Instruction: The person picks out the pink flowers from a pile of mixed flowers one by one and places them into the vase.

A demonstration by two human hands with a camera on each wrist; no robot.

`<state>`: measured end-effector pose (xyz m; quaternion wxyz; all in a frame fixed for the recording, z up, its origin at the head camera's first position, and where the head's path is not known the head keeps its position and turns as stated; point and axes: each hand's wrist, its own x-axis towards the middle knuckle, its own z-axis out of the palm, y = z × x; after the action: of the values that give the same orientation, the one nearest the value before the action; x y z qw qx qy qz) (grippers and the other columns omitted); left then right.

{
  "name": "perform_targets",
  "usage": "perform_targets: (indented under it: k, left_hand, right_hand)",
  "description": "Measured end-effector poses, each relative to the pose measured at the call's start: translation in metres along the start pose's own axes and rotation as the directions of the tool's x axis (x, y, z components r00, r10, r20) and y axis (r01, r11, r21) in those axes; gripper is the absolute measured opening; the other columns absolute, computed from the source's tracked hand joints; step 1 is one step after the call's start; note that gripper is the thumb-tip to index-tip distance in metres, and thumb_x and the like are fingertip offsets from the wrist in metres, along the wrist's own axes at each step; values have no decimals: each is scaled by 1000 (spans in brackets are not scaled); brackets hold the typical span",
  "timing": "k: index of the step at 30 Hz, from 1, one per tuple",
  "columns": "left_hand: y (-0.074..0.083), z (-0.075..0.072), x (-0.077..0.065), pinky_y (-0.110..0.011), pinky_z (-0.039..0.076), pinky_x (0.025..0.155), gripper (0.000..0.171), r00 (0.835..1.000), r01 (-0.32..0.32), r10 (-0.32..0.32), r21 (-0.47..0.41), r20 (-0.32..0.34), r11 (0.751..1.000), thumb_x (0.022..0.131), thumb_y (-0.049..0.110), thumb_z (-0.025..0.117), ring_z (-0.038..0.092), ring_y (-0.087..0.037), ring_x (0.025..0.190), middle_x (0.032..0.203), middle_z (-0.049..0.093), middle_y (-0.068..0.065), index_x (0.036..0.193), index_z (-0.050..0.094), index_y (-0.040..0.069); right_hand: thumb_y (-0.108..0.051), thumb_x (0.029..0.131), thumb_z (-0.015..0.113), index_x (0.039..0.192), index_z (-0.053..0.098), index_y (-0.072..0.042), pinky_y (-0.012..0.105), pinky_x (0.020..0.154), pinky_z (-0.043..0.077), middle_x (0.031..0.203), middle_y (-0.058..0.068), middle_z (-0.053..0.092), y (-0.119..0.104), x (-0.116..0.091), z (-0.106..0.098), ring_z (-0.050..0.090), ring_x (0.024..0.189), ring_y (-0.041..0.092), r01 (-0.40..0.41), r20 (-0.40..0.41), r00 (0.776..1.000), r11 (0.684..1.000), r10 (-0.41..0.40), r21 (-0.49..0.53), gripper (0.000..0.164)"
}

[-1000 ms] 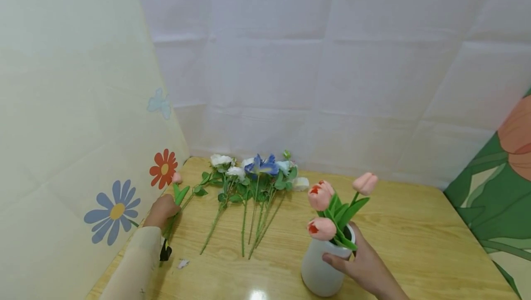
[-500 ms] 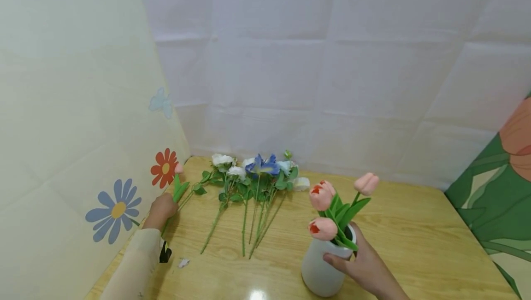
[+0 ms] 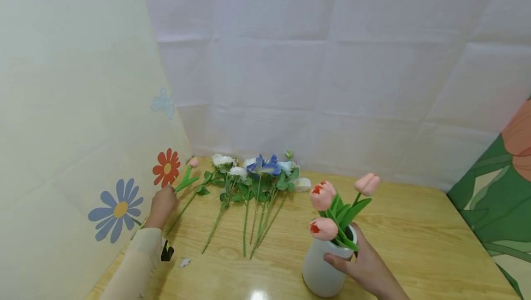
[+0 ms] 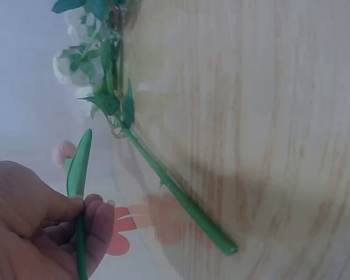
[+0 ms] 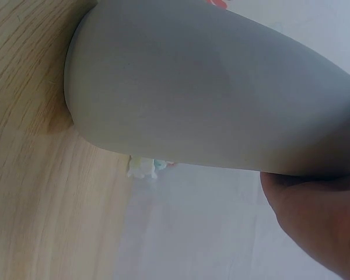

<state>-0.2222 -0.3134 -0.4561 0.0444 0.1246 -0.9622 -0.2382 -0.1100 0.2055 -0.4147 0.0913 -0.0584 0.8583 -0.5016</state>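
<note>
At the table's left edge my left hand [image 3: 163, 205] pinches the green stem of a pink tulip [image 3: 193, 162]. In the left wrist view thumb and fingers close on that stem [image 4: 81, 245], just below a long leaf [image 4: 79, 166]. Beside it on the table lies a bare stem [image 4: 181, 195] belonging to a leafy flower. My right hand [image 3: 365, 263] grips a white vase [image 3: 321, 267] near its rim, thumb in front. Several pink tulips [image 3: 324, 229] with green leaves stand in the vase. The right wrist view shows the vase's smooth side [image 5: 192, 87] and its base on the wood.
White roses [image 3: 238, 173], a blue flower [image 3: 263, 166] and other stems lie in a row at the back of the table [image 3: 398, 226]. A small white scrap [image 3: 184, 262] lies at the front left. Printed cloth walls enclose the left, back and right.
My left hand has moved slightly up and away with the tulip, whose head has swung right and its stem tilted off the table stems. The right hand and vase stay in place.
</note>
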Motion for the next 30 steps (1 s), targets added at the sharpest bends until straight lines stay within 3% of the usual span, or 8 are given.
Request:
perform_targets:
  k: [9,17,25,30]
  left_hand:
    - [10,-1,-2,-42,54,68,30,999,29,-31,-62,-42,998,105,6,44,67,-34,86,105,70,-24,122,61,-12]
    - [18,0,-5,-48,53,72,27,993,-8,0,-61,-119,998,109,15,45,62,-34,79,90,64,-21,107,59,-8]
    - [41,-3,-10,-55,51,86,32,969,-127,98,-119,-227,985,110,13,41,60,-46,100,103,63,-29,108,62,-11]
    - [59,-3,-16,-52,50,83,36,970,-159,106,-243,-220,957,111,14,36,60,-42,99,107,63,-29,114,62,-11]
  right_hand:
    - [-31,86,82,153,26,-10,52,93,53,149,22,47,0,-1,1,53,129,38,11,-5,1000,1000,-11,4,90]
    - [-26,87,81,153,25,-10,49,95,50,149,21,46,0,-1,0,51,130,38,73,-3,997,997,-73,26,88]
    - [-27,87,82,153,26,-10,49,95,50,149,21,46,0,0,0,50,130,39,73,-2,997,997,-73,14,88]
    - [-26,87,82,153,27,-10,47,93,51,148,21,47,0,0,0,51,128,38,72,-1,997,997,-72,20,87]
